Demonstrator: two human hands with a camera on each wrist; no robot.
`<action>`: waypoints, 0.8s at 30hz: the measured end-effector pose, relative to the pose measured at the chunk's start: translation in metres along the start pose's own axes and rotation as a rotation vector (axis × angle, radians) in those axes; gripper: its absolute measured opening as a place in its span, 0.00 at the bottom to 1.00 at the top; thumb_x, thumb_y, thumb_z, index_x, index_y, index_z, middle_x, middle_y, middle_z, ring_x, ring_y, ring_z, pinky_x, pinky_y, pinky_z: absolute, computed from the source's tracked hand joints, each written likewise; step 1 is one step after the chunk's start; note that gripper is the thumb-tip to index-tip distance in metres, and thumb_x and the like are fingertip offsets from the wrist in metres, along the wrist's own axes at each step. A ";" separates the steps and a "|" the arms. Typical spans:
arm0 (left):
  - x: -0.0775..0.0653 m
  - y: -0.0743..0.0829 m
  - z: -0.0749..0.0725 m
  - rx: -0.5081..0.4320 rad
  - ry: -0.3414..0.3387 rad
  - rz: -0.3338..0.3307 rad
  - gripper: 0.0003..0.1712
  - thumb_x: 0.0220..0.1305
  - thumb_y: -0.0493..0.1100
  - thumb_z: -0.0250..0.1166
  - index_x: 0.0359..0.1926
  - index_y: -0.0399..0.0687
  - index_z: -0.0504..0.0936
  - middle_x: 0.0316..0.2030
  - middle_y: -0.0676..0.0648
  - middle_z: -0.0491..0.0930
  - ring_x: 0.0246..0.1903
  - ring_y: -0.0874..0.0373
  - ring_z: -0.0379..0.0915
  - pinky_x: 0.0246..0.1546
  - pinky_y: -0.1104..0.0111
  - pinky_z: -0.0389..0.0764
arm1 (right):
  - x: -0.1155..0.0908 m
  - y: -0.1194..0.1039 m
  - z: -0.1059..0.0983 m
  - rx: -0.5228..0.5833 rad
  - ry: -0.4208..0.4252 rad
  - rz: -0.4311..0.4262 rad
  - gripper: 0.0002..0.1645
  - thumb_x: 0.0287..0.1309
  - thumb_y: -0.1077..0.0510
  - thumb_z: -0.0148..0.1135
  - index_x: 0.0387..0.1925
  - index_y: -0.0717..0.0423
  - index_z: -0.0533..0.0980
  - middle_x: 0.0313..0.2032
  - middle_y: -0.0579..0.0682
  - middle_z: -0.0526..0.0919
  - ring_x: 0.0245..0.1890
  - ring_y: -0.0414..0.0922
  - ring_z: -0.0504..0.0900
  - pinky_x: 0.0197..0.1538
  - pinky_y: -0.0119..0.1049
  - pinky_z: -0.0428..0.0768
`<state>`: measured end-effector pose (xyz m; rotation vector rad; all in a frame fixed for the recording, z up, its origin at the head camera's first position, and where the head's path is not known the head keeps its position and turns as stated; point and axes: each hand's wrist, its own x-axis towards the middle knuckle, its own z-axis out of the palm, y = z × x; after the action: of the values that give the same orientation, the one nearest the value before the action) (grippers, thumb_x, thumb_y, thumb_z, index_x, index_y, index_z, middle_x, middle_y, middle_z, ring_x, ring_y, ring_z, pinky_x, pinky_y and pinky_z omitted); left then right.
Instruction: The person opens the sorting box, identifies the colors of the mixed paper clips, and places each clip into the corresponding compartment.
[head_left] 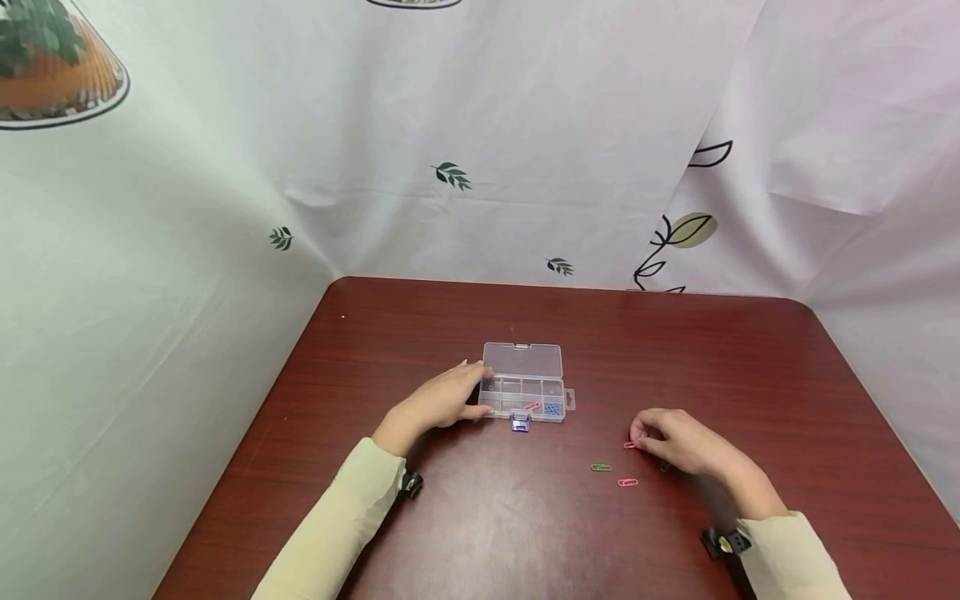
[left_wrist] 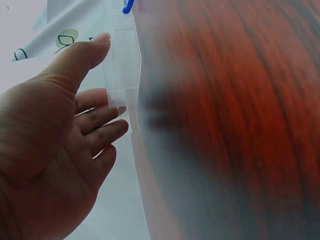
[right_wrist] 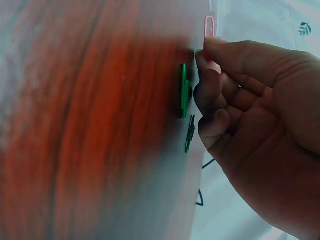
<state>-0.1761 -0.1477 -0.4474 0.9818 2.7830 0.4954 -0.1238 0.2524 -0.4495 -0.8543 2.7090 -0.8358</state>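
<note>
A clear divided plastic box [head_left: 512, 387] stands with its lid [head_left: 525, 360] tipped back and its blue latch [head_left: 521, 424] hanging at the front. Several blue paper clips [head_left: 552, 408] and a pink paper clip [head_left: 532, 406] lie in its front compartments. My left hand [head_left: 441, 398] holds the box's left end, thumb at the front, fingers reaching behind it in the left wrist view. Between thumb and fingertips, my right hand [head_left: 686, 443] pinches another pink paper clip [right_wrist: 209, 25], right of the box. Beside its curled fingers are two green paper clips [right_wrist: 184, 92] in the right wrist view.
On the reddish-brown table [head_left: 465, 517], a green paper clip [head_left: 601, 467] and a pink paper clip [head_left: 627, 482] lie between box and right hand. Another green clip [head_left: 664, 467] shows partly under that hand. White patterned cloth [head_left: 525, 208] hangs behind the table and along its sides.
</note>
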 end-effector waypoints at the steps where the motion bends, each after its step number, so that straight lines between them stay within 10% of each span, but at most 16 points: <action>1: 0.000 0.000 0.000 0.001 -0.001 0.001 0.32 0.68 0.52 0.69 0.64 0.37 0.72 0.58 0.42 0.77 0.68 0.43 0.69 0.78 0.57 0.56 | 0.000 0.000 0.000 -0.001 0.004 0.007 0.10 0.64 0.63 0.66 0.31 0.45 0.77 0.28 0.34 0.75 0.28 0.29 0.71 0.30 0.27 0.73; 24: 0.000 0.001 -0.001 -0.006 -0.015 -0.019 0.33 0.68 0.52 0.68 0.65 0.38 0.71 0.60 0.42 0.76 0.69 0.42 0.66 0.79 0.58 0.55 | 0.023 -0.015 -0.001 -0.092 0.134 -0.058 0.08 0.59 0.64 0.71 0.32 0.46 0.81 0.31 0.34 0.80 0.32 0.31 0.75 0.37 0.33 0.80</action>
<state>-0.1756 -0.1470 -0.4462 0.9525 2.7732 0.4919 -0.1363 0.2296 -0.4404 -0.9323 2.8716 -0.8127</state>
